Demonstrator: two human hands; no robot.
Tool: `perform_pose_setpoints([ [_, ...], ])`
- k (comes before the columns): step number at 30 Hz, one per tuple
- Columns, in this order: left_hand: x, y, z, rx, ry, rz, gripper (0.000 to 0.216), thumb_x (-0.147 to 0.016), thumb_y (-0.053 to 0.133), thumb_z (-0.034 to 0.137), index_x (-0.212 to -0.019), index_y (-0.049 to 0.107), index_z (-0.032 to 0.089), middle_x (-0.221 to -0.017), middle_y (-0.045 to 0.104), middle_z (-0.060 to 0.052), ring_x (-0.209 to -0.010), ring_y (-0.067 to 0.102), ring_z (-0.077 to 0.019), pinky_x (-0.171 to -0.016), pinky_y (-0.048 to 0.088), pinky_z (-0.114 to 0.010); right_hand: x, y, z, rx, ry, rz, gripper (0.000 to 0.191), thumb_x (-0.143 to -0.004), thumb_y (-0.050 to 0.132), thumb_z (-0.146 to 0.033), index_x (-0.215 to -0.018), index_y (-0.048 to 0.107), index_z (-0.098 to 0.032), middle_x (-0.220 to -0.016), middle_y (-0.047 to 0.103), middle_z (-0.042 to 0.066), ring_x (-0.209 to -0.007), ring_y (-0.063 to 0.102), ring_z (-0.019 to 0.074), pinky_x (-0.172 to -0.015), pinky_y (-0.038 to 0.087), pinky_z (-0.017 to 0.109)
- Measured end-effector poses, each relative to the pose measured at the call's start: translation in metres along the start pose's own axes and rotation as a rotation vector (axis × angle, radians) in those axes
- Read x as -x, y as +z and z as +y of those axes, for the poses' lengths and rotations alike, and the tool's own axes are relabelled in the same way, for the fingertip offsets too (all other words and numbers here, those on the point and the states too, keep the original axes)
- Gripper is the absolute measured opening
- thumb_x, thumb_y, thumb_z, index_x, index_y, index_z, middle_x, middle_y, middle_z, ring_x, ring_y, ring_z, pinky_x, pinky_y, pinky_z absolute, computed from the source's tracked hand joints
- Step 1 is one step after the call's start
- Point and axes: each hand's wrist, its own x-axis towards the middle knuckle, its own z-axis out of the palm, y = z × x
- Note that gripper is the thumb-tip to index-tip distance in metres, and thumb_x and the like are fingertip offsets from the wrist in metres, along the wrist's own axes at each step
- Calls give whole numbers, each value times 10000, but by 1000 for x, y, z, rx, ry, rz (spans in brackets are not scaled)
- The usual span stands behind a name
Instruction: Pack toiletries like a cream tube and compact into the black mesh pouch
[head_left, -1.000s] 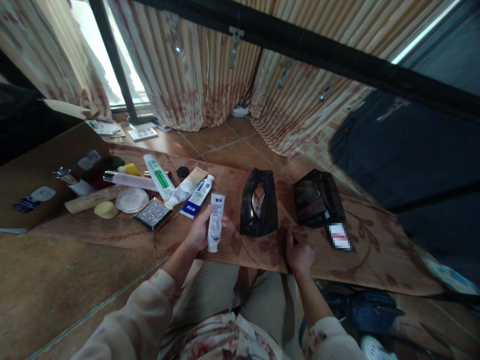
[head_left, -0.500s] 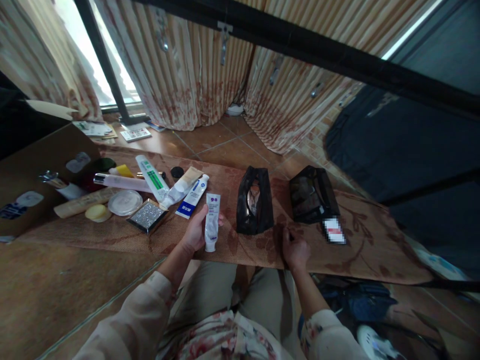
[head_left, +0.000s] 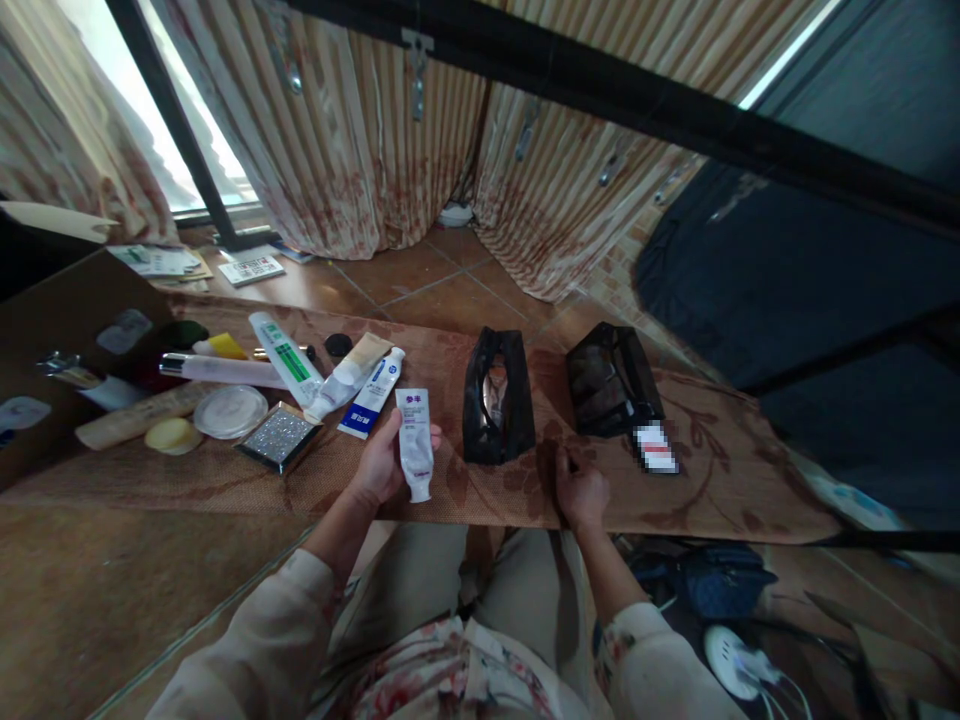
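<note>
In my left hand (head_left: 381, 462) is a white toothpaste tube (head_left: 415, 440) with purple lettering, cap end down, held over the table's near edge. The thumb lies along its left side and fingertips show at the right. My right hand (head_left: 583, 492) rests on the cloth as a loose fist, with nothing showing in it. Just beyond and between the hands stands a black mesh pouch (head_left: 496, 400) with an open middle. A second black pouch (head_left: 611, 385) sits behind my right hand, with a blurred white tag (head_left: 655, 447). A blue-and-white tube (head_left: 371, 393) lies left of the held tube.
To the left lie a green-and-white tube (head_left: 285, 358), a glittery compact (head_left: 279, 437), a clear round case (head_left: 230, 411) and several cosmetics. A cardboard box (head_left: 67, 300) stands at the far left. The brown patterned cloth (head_left: 720, 470) covers the table. A dark bar (head_left: 570, 85) crosses overhead.
The whole view has shifted slightly, so things appear a little further left. The toothpaste tube has tilted a little in my left hand. My right hand stays closed on the cloth.
</note>
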Motion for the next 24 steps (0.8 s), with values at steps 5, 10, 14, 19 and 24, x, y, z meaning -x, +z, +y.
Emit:
perform_pose_setpoints([
  [5, -1, 0, 0, 18, -5, 3, 468, -903, 401, 458, -962, 652, 67, -872, 710, -153, -698, 677, -207, -627, 539, -306, 0, -1, -1, -10, 13, -2, 395, -890, 447, -462, -916, 736, -193, -765, 697, 99, -646, 581, 169, -563, 286, 244],
  [10, 0, 2, 0, 46, -9, 5, 462, -907, 399, 453, -985, 646, 71, -905, 708, -157, -746, 684, -215, -685, 545, -322, 0, -2, -2, -13, 10, -5, 373, -891, 457, -437, -946, 732, -191, -774, 696, 98, -652, 580, 168, -564, 283, 245],
  [14, 1, 3, 1, 56, -12, 14, 454, -908, 406, 447, -1031, 631, 73, -917, 708, -156, -744, 687, -218, -681, 549, -330, 0, -2, -1, -12, 9, -4, 387, -891, 450, -454, -956, 729, -192, -784, 699, 101, -651, 582, 170, -563, 279, 249],
  [19, 1, 4, 1, 52, -6, 24, 467, -915, 391, 448, -1007, 643, 66, -922, 709, -158, -738, 688, -207, -656, 552, -305, 0, -1, -1, -15, 5, 6, 415, -891, 441, -470, -901, 739, -182, -770, 698, 106, -642, 579, 165, -561, 275, 251],
  [24, 0, 4, 1, 36, 6, 14, 467, -906, 414, 451, -979, 655, 57, -911, 711, -161, -738, 688, -206, -680, 557, -305, 1, -1, -1, -14, 8, 8, 416, -889, 443, -470, -931, 737, -179, -763, 693, 109, -628, 574, 161, -560, 274, 252],
])
